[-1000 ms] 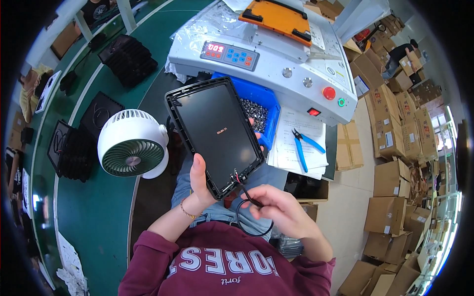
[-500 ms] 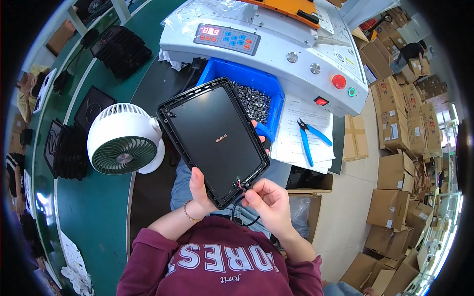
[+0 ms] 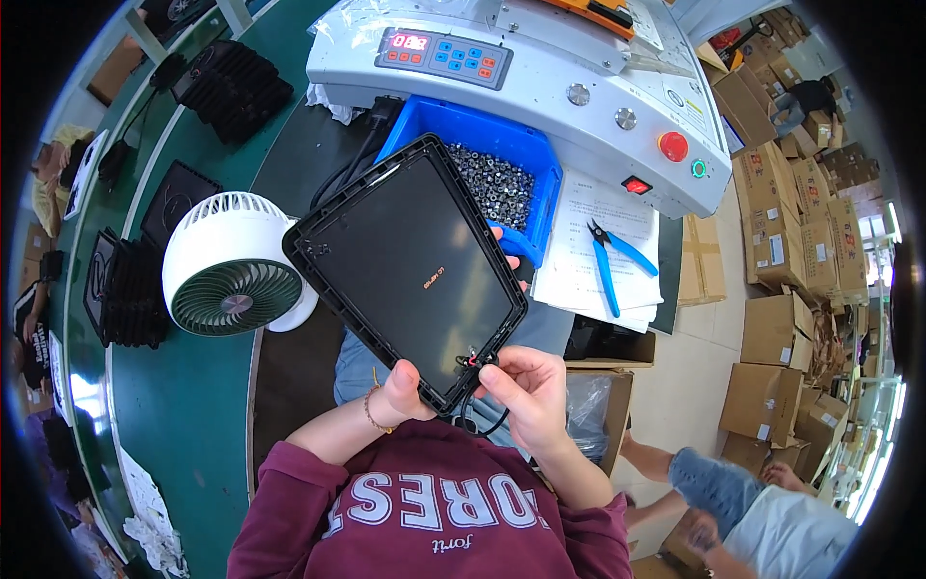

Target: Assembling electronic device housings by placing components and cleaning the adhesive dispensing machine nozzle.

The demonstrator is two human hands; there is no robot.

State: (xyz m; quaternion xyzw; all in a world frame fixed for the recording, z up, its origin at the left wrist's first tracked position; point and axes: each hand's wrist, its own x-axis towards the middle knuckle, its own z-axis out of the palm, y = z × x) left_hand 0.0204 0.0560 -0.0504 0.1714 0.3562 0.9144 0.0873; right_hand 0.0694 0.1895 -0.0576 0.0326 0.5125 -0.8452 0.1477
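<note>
A black rectangular plastic panel point(image 3: 410, 270) with a raised rim is held tilted above my lap. My left hand point(image 3: 403, 394) grips its near edge, thumb on the inner face. My right hand point(image 3: 526, 391) pinches thin red and black wires point(image 3: 475, 365) at the panel's near right corner, and a black cable loops down below it. Behind the panel sits a blue bin point(image 3: 502, 164) holding several small metal nuts.
A grey-white machine point(image 3: 540, 68) with a display, knobs and a red button stands at the back. A white desk fan point(image 3: 231, 270) is on the left, blue-handled cutters point(image 3: 612, 265) lie on papers at right. Black panels are stacked left; cardboard boxes and another person at right.
The panel and both hands have come closer to me and lower in view. My right hand has shifted onto the wires at the panel's corner.
</note>
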